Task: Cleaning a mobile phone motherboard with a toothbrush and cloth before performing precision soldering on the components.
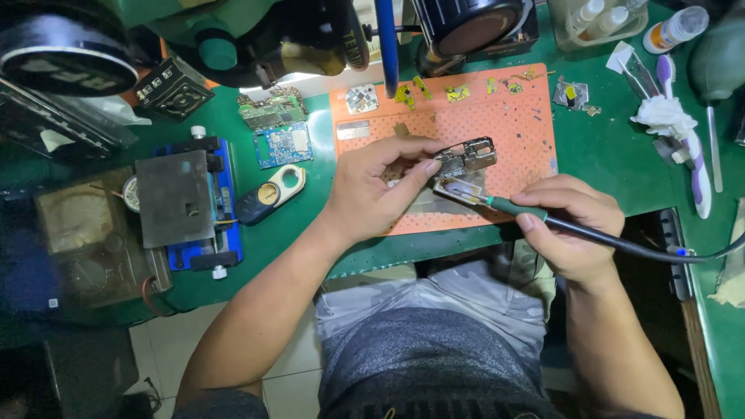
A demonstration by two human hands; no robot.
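Note:
My left hand (376,190) pinches a small metal clamp (468,156) that grips a thin shiny part (458,188) over the orange perforated mat (528,132). My right hand (570,221) holds a soldering iron (516,208) with a green grip and a black cable (667,252) trailing right. The iron's tip touches the shiny part just below the clamp. Both hands work at the mat's near edge, above my lap.
Green bench (613,147) with a blue fixture carrying a grey plate (177,198), circuit boards (273,128), a yellow-black tool (272,194), small chips on the mat (458,93), bottles (675,29), a toothbrush (694,155), wadded tissue (663,116), a microscope (466,23) overhead.

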